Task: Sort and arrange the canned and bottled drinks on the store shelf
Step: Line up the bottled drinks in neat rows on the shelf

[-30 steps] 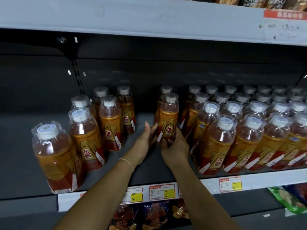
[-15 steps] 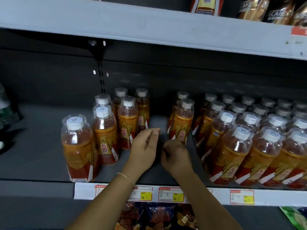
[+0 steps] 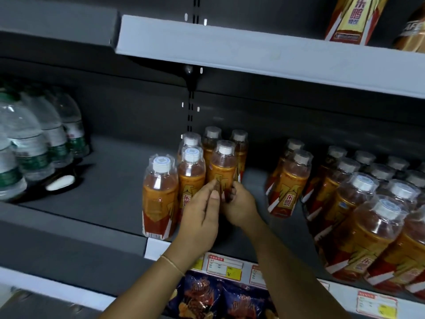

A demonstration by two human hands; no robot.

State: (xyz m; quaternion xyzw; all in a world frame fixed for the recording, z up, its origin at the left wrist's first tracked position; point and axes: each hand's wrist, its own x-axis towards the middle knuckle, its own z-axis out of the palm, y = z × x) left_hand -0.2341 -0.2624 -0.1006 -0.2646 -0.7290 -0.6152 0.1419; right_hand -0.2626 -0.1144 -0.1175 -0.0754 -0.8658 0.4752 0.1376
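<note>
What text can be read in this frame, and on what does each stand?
"东鹏": label of the second orange bottle from the left.
"东鹏": label of the bottle right of the gap.
"东鹏": carton on the top shelf.
"AF": brown container, top right; rest cut off.
"¥": price tag; its small print is unreadable.
Water bottles' labels: blurred.

Orange drink bottles (image 3: 192, 178) with white caps and red-and-gold labels stand upright on the dark shelf. Six form a left cluster, one (image 3: 160, 196) at the front edge. The middle bottle (image 3: 223, 168) is held low between the left hand (image 3: 202, 217) and right hand (image 3: 240, 207). Across a gap stand packed rows (image 3: 368, 215) (clear water bottles (image 3: 34, 146) stand far left).
</note>
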